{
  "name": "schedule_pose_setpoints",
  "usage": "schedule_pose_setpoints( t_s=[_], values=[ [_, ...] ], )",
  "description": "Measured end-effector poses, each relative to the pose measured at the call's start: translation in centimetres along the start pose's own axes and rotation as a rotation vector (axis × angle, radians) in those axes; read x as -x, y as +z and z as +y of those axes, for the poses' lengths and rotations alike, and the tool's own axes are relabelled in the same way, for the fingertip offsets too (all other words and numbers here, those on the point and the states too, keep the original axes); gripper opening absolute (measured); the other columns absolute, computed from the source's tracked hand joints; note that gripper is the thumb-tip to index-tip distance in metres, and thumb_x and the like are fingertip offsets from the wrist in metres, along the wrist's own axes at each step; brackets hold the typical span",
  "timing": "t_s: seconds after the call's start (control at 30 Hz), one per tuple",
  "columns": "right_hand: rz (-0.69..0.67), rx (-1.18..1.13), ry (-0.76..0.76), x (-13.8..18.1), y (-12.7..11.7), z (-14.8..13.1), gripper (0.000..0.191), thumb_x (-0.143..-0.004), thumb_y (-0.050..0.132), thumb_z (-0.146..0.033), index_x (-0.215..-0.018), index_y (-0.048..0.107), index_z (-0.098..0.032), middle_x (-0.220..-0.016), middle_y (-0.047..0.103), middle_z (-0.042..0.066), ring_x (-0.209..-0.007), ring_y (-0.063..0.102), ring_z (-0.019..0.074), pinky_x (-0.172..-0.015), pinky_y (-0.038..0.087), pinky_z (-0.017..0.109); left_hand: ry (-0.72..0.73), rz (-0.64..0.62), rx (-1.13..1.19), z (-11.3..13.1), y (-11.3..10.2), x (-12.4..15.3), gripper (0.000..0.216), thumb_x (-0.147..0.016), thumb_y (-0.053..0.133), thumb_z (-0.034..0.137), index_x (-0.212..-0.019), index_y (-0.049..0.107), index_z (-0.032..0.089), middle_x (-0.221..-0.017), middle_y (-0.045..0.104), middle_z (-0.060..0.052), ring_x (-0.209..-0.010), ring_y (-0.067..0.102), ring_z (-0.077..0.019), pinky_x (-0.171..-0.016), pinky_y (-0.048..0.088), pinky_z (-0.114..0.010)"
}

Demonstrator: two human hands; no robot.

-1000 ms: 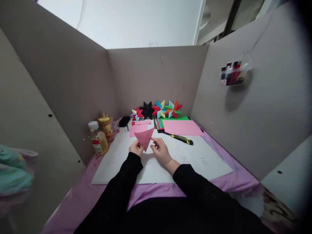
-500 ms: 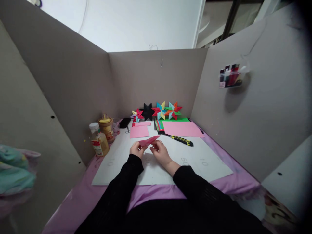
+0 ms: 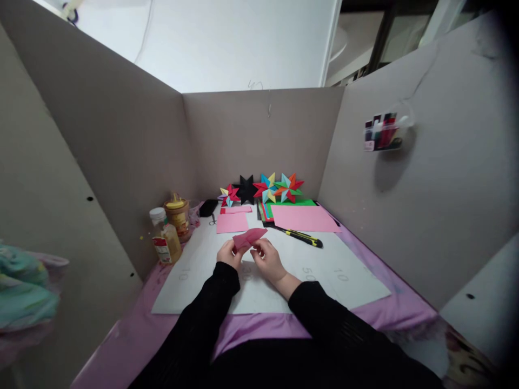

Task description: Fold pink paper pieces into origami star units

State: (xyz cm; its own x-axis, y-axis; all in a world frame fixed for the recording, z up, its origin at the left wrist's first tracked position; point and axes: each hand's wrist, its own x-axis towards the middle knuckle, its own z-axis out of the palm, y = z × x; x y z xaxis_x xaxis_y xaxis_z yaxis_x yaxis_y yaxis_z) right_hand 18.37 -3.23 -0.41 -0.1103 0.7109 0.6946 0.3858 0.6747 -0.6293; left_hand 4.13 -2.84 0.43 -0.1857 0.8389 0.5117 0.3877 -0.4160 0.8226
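A small folded piece of pink paper (image 3: 249,237) is held up between both hands, just above the white board (image 3: 271,292). My left hand (image 3: 229,255) pinches its left end. With thumb and fingers closed, my right hand (image 3: 267,258) grips its lower right edge. The paper's fold is partly hidden by the fingers. Beyond the hands lie a pink paper square (image 3: 232,222) and some pink strips (image 3: 237,209). To the right, a yellow-and-black utility knife (image 3: 304,237) rests on the board.
Folded paper stars (image 3: 267,189) stand along the back panel. A large pink sheet (image 3: 306,218) lies over stacked coloured paper (image 3: 300,203). At left are a glue bottle (image 3: 165,240), a brown jar (image 3: 177,219), small scissors (image 3: 213,219) and a black object (image 3: 208,207). Grey panels enclose three sides.
The folded pink paper has tilted, so that more of its broad face shows. Both hands keep hold of it and have barely moved. The whole view has shifted slightly.
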Motion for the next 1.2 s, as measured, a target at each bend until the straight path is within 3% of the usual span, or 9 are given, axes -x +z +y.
schedule_pose_setpoints(
  t_s=[0.33, 0.57, 0.87, 1.2],
  values=[
    [-0.018, -0.007, -0.037, 0.1, -0.1, 0.1, 0.03, -0.072, 0.051, -0.013, -0.101, 0.054, -0.019, -0.096, 0.055, 0.007, -0.088, 0.053, 0.0188, -0.066, 0.048, 0.03, 0.08, 0.054, -0.008, -0.4, 0.3, 0.2, 0.006, -0.066, 0.065, 0.024, -0.064, 0.062, 0.02, -0.064, 0.053, -0.001, -0.057, 0.045, -0.0128, -0.056, 0.035, -0.024],
    [0.004, 0.098, -0.166, 0.1, -0.3, 0.0, 0.025, -0.077, 0.049, -0.014, -0.1, 0.058, -0.02, -0.098, 0.058, 0.008, -0.099, 0.05, 0.0214, -0.088, 0.042, 0.04, 0.196, 0.088, -0.086, -0.4, 0.0, 0.4, 0.009, -0.07, 0.063, 0.024, -0.063, 0.062, 0.02, -0.064, 0.054, -0.002, -0.062, 0.049, -0.0136, -0.059, 0.037, -0.024],
    [-0.027, 0.115, -0.203, 0.1, -0.3, 0.2, 0.032, -0.076, 0.049, -0.015, -0.107, 0.054, -0.02, -0.103, 0.058, 0.009, -0.099, 0.051, 0.0224, -0.086, 0.043, 0.04, 0.294, 0.121, -0.155, -0.9, 0.0, 0.5, 0.005, -0.071, 0.06, 0.017, -0.068, 0.063, 0.019, -0.064, 0.054, 0.001, -0.058, 0.05, -0.0106, -0.056, 0.04, -0.022],
    [-0.042, 0.146, -0.236, 0.1, -0.4, 0.0, 0.033, -0.076, 0.048, -0.014, -0.108, 0.054, -0.02, -0.105, 0.057, 0.009, -0.101, 0.049, 0.0237, -0.088, 0.041, 0.043, 0.301, 0.145, -0.159, -1.3, 0.0, 0.5, 0.008, -0.069, 0.059, 0.013, -0.07, 0.064, 0.018, -0.066, 0.055, -0.001, -0.061, 0.051, -0.0125, -0.055, 0.041, -0.023]
  ],
)
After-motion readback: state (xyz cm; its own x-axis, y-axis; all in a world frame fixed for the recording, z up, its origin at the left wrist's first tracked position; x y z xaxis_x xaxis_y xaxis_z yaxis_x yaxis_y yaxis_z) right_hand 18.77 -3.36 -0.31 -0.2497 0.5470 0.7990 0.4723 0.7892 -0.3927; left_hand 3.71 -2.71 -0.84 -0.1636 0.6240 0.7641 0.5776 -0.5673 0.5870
